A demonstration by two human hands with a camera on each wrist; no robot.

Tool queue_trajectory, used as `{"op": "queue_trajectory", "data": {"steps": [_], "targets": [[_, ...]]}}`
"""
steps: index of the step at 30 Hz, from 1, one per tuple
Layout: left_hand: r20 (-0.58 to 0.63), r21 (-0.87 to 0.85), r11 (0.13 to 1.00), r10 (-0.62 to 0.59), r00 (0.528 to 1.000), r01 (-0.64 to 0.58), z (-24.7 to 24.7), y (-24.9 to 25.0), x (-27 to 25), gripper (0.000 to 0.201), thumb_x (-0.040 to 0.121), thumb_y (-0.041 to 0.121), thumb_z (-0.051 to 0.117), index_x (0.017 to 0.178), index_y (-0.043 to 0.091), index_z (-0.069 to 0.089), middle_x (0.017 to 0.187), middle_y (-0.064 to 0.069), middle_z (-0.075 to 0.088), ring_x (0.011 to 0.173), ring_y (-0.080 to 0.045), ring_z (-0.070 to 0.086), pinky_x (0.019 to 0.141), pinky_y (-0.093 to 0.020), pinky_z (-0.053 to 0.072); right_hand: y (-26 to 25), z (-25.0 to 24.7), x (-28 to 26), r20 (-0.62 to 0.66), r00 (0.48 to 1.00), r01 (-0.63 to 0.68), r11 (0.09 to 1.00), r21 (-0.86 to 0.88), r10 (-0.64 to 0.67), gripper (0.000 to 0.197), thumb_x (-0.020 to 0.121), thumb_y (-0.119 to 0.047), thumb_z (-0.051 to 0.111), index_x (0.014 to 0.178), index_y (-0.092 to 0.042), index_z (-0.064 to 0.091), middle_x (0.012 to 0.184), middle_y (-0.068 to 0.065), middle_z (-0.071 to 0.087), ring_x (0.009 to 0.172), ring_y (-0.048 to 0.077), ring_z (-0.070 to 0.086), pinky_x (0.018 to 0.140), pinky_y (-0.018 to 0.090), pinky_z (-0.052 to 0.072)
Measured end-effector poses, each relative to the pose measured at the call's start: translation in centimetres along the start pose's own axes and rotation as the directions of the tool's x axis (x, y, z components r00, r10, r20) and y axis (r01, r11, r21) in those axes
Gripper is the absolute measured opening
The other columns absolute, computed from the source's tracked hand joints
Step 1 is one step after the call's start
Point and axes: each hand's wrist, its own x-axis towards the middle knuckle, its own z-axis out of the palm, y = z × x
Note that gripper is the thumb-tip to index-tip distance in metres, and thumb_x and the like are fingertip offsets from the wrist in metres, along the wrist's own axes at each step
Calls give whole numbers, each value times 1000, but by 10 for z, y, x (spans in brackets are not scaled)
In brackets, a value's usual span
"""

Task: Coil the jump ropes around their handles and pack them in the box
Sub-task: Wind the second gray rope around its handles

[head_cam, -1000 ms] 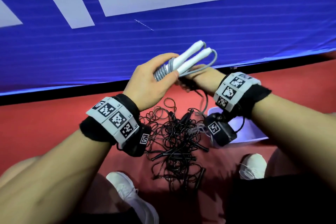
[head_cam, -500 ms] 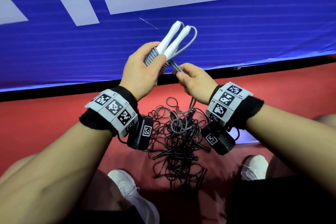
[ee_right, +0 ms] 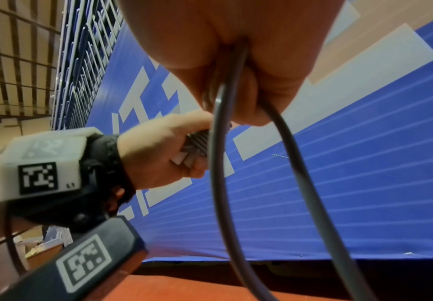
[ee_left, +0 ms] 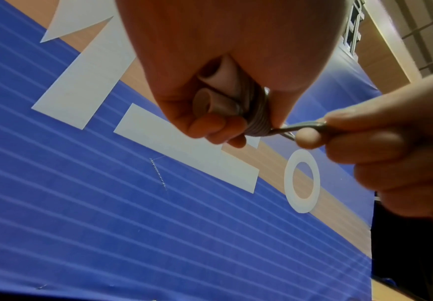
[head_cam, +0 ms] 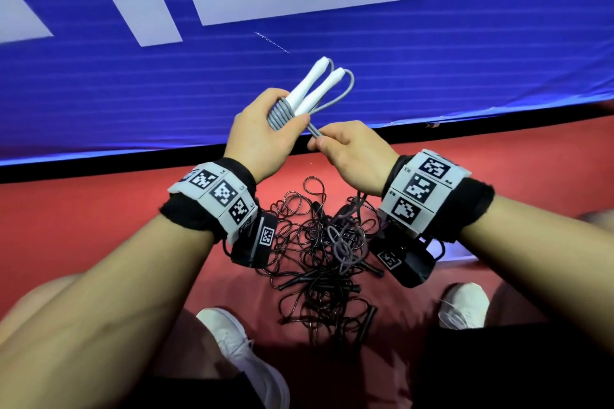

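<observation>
Gripping the two white handles [head_cam: 314,85] side by side, the left hand [head_cam: 262,138] is curling its fingers [ee_left: 210,127] around their lower ends, where several turns of the grey rope [head_cam: 280,113] are already lying wound tight against each other. The handles are pointing up and away from the person, splayed slightly at their tips, and a loop of the same rope is arching from the tips back down toward the hands. The right hand [head_cam: 357,151] is sitting just beside the left, pinching two strands of the grey rope between thumb and fingers [ee_left: 309,138] close to the coil, with the rest of the fingers curled in. In the right wrist view the two strands [ee_right: 219,163] are hanging down out of the closed hand toward the floor. Below the hands, a tangled pile of black jump ropes [head_cam: 319,252] with black handles is lying on the red floor [head_cam: 99,219] between the person's white shoes [head_cam: 239,352], and some grey rope is trailing into it. A pale box [head_cam: 455,251] is showing only as a sliver behind the right wrist, so its contents cannot be told. A blue mat [head_cam: 432,53] with white markings is stretching beyond the red floor.
</observation>
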Motion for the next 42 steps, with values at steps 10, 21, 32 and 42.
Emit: {"op": "queue_trajectory", "data": {"steps": [10,21,32,42], "targets": [[-23,153,986,-69,997,71,-2,-21,13,19,89,42,62,96,29,50,73,10,55,67,-19,54,62,-31,43,13,-6,2,-11,999,-53,993,-108,52,20,95,-21,50,78,-14,57,68,4,59,58,15,48,59,25,40],[4,388,917,-104,995,94,-5,-15,7,27,94,42,53,110,20,50,84,-2,58,77,-31,54,65,-33,37,17,-17,4,12,997,-61,936,-347,70,23,95,-31,48,86,-15,63,81,6,63,78,23,55,67,27,37],[274,552,814,28,961,-181,12,0,-14,54,72,74,60,102,30,56,77,5,61,76,-21,54,65,-31,43,10,-29,4,-131,989,55,995,-78,-65,22,94,-21,49,79,-16,65,60,-11,49,60,5,46,57,12,32],[388,329,898,154,909,-292,9,8,-20,18,78,47,69,86,31,68,55,6,54,53,-10,49,51,-17,34,17,-58,18,-113,992,-66,982,-174,47,22,85,-35,65,74,-16,68,58,4,52,54,12,42,54,24,34]]}}
